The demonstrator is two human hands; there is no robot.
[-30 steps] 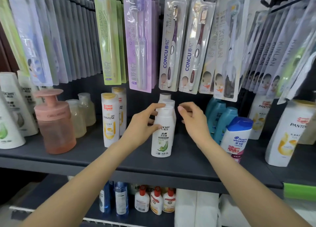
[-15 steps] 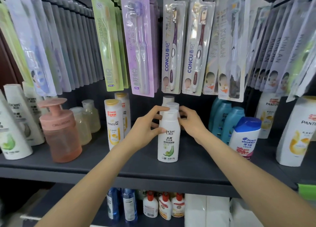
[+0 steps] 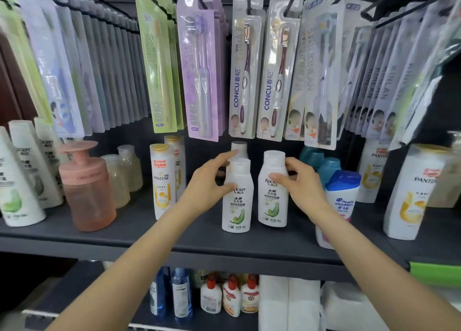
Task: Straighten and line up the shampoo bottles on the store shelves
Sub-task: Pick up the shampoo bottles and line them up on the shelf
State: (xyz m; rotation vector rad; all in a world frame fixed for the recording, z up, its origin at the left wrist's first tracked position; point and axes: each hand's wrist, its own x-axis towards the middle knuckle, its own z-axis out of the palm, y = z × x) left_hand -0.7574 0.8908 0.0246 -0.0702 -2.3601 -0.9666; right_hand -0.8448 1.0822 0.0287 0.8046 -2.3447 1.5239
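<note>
Head view: each hand grips a Raclen bottle [image 3: 237,198].

Glossy white plastic shampoo bottles [image 3: 238,196] on a matt dark-grey shelf [image 3: 189,241].

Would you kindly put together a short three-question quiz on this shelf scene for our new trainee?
1. True or false: the left hand and the right hand grip the same white Raclen bottle.
2. Which item stands directly right of the right-hand Raclen bottle? A) the pink pump dispenser B) the blue-capped Head & Shoulders bottle C) the slim Pantene bottle
3. Fill in: a third white cap shows ____ the left-hand Raclen bottle.

Key
1. False: each hand grips its own bottle, and the two stand side by side.
2. B
3. behind
</note>
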